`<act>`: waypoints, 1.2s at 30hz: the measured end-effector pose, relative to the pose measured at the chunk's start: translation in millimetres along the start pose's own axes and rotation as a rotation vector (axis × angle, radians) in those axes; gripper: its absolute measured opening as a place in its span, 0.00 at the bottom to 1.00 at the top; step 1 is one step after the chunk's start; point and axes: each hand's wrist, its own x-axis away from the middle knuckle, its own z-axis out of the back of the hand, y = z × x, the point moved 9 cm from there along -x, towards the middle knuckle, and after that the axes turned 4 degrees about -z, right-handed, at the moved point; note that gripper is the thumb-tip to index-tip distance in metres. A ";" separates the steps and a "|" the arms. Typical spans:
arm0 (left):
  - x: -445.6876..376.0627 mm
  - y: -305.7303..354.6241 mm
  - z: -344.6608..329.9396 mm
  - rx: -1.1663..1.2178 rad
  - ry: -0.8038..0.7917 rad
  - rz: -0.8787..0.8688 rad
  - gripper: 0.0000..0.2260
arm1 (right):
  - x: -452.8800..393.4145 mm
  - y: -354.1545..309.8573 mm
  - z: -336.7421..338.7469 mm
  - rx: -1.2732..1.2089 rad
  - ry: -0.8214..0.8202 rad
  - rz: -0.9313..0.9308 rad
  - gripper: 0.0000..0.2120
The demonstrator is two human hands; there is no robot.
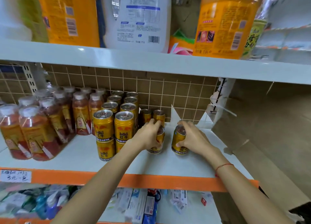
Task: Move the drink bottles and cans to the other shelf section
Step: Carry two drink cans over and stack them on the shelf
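A white shop shelf (168, 161) with an orange front edge (151, 181) fills the middle of the view, backed by a brown tiled wall (168, 89). Far left of the fingers, a handwritten price label (15, 175) is stuck on the orange edge. Above it stand shrink-wrapped bottles of red drink (33, 127) with white caps, well to the left of both hands. Closer in, just left of the left fingers, gold Red Bull cans (114, 122) stand in rows running back to the wall, the front ones stacked two high. The left hand (148, 136) reaches in from below, fingers curled round the top of one upright gold can (157, 145) standing on the shelf; two further cans (152, 116) stand just beyond these fingertips, against the tiles. A bare strip of white shelf separates the two hands. The right hand (193, 139), with a red thread (222, 167) round its wrist, wraps its fingers over the top and its thumb across the side of a second upright gold can (179, 139) on the shelf. Right of these fingers, a brown cardboard sheet (260, 122) leans along the shelf's end. Overhead, an upper shelf (151, 62) carries large orange and white containers (134, 16). Below the arms, a lower shelf (193, 212) holds small packaged goods (143, 205), blurred.
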 end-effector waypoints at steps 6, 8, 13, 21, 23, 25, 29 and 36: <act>-32.1 1.5 25.4 -0.065 -0.033 -0.033 0.43 | -18.6 -3.3 7.1 0.000 0.028 0.017 0.35; -41.3 -2.2 34.3 -0.080 -0.041 -0.031 0.42 | -25.7 -4.8 6.6 -0.026 0.019 0.028 0.36; -60.1 -19.1 58.3 -0.141 -0.052 0.019 0.39 | -44.7 -18.1 12.2 -0.101 -0.001 0.071 0.38; -91.7 -41.0 66.8 -0.196 -0.078 0.029 0.37 | -82.2 -19.8 11.6 -0.166 0.034 0.032 0.39; -98.8 -43.2 68.1 -0.220 -0.074 0.030 0.37 | -89.4 -18.7 11.3 -0.185 0.061 0.032 0.38; -106.5 -47.7 67.6 -0.215 -0.088 0.042 0.35 | -94.4 -16.9 8.9 -0.203 0.075 0.031 0.38; -121.3 -57.5 72.3 -0.189 -0.083 0.061 0.33 | -103.3 -13.0 7.5 -0.189 0.097 0.023 0.38; -135.5 -79.7 62.2 -0.227 -0.129 0.088 0.32 | -113.5 -12.1 13.6 -0.121 0.135 0.033 0.37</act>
